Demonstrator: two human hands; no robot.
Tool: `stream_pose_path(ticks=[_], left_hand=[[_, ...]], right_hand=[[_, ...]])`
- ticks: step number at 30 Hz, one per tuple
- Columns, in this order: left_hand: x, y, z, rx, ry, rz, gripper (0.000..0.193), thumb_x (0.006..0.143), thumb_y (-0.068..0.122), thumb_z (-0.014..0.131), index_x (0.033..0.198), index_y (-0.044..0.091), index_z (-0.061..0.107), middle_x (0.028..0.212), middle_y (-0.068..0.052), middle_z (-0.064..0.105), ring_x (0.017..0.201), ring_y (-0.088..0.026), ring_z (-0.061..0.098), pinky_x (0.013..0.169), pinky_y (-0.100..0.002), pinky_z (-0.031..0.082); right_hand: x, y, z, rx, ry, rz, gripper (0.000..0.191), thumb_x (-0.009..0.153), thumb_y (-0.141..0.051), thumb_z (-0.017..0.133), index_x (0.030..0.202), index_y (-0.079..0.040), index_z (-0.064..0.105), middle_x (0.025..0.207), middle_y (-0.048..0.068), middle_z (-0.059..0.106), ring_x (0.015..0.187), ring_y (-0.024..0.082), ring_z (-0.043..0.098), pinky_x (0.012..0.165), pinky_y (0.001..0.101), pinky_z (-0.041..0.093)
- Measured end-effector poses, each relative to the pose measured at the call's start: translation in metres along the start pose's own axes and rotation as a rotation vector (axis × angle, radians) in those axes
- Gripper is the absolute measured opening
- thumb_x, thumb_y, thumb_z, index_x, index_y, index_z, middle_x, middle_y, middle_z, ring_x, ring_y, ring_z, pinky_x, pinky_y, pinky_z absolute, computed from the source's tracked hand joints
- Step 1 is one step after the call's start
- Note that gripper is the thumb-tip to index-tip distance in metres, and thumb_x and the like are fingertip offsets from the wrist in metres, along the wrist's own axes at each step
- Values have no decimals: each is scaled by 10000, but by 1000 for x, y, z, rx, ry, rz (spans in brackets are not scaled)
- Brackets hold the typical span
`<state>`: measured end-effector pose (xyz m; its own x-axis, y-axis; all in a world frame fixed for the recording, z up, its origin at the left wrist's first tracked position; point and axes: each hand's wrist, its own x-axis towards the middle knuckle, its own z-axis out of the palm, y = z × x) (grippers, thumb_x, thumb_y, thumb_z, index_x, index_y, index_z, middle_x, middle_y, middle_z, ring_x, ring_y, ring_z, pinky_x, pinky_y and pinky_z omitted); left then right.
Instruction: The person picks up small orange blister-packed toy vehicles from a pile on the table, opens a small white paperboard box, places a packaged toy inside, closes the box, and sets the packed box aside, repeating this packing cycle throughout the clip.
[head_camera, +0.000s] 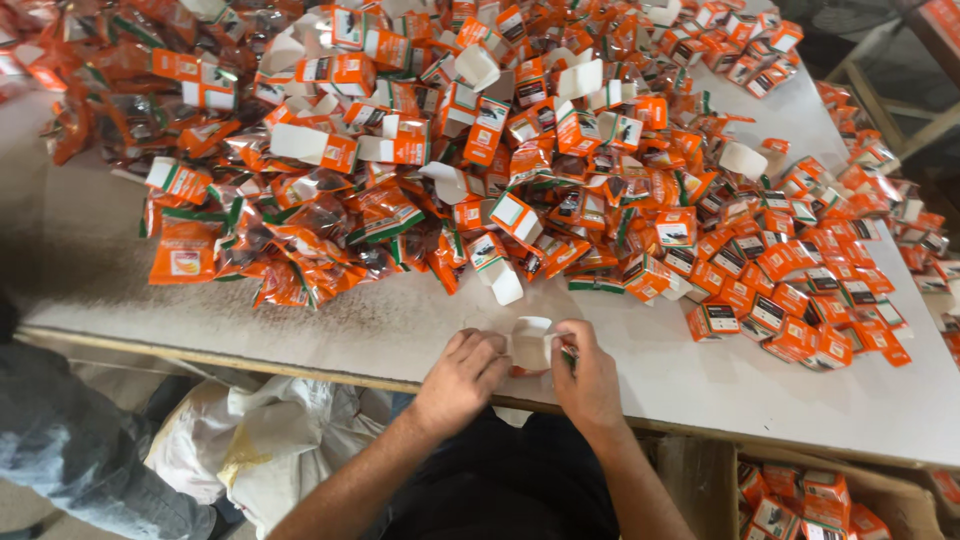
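My left hand (463, 375) and my right hand (588, 378) meet at the near edge of the white table (380, 330). Between them they hold a small orange carton with its white flap open (531, 344). My right fingers pinch something small at the carton's side; I cannot tell what. A large heap of orange cartons and foil sachets (480, 150) lies beyond the hands across the table.
Closed orange cartons (800, 300) cluster at the right of the table. A cardboard box with more cartons (800, 500) sits below the table at right. A white sack (250, 440) lies on the floor at left, beside a person's leg in blue trousers (70, 450).
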<state>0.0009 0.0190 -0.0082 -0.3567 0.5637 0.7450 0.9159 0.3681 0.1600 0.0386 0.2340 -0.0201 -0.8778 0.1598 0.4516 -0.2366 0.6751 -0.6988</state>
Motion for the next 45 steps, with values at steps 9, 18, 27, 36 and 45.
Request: stream_pose_path(ticks=[9, 18, 27, 36, 45], left_hand=[[5, 6, 44, -240, 32, -362, 436, 823, 195, 854, 1129, 17, 601, 1318, -193, 619, 1154, -394, 646, 949, -451, 572], [7, 1, 46, -438, -43, -430, 541, 854, 174, 800, 1337, 95, 572, 1345, -145, 636, 1138, -329, 669, 912, -389, 597], [9, 2, 39, -463, -23, -373, 682, 808, 137, 795, 1427, 80, 514, 1345, -154, 616, 1188, -350, 640, 982, -411, 559], [5, 5, 38, -361, 33, -271, 554, 759, 151, 828, 1257, 115, 587, 1289, -110, 655, 1158, -320, 679, 980, -403, 574], [6, 11, 24, -317, -29, -353, 628, 745, 132, 801, 1337, 74, 599, 1254, -141, 645, 1123, -350, 664, 938, -431, 568]], right_hand=[[6, 23, 7, -180, -64, 125, 223, 1027, -148, 613, 1236, -81, 578, 1018, 178, 752, 933, 388, 729, 757, 458, 554], [-25, 40, -51, -123, -120, -20, 667, 879, -119, 710, 1473, -34, 417, 1350, 238, 558, 1182, 328, 618, 973, 410, 514], [14, -19, -33, -440, -208, -555, 501, 828, -174, 749, 1287, -67, 579, 1229, 200, 626, 1085, 379, 637, 897, 423, 528], [27, -24, -47, -185, -392, -282, 176, 910, -184, 716, 1048, -75, 704, 962, 113, 726, 942, 337, 663, 803, 436, 532], [5, -11, -5, -318, 40, -468, 187, 911, -81, 715, 1093, -52, 682, 976, 77, 703, 924, 304, 612, 846, 466, 474]])
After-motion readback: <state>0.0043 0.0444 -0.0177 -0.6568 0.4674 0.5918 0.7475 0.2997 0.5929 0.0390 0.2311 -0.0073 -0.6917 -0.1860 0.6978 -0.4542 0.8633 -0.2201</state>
